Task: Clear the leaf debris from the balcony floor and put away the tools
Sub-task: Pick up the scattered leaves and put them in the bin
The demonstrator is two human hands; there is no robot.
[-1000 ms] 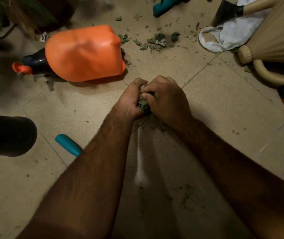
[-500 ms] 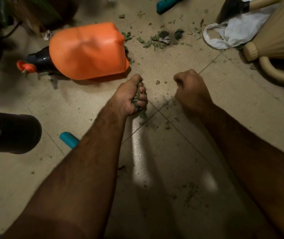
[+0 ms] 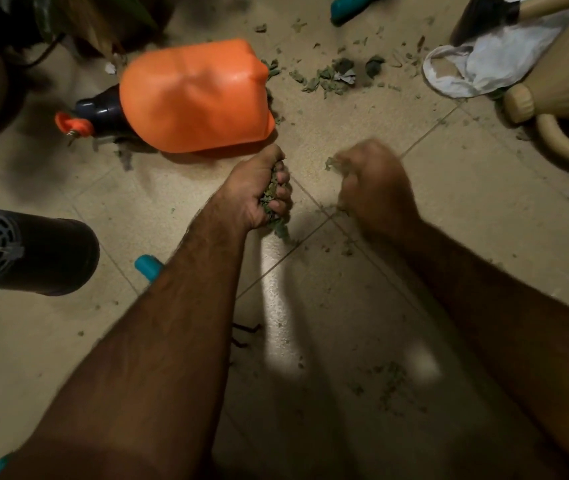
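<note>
A beige tiled floor is filling the view. An orange sprayer tank is lying on its side at upper centre, and a black cylinder is lying at left. Just below the tank, two bare hands are reaching out, apart from each other. The left hand is gripping a clump of leaf debris in curled fingers. The right hand is blurred and curled, with green bits showing at its fingertips; whether it is holding them cannot be told. More leaf scraps are lying loose to the right of the tank.

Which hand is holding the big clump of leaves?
The left hand, near the orange pressure sprayer; leaf debris fills its curled fingers. The blurred right hand shows only scraps.
</note>
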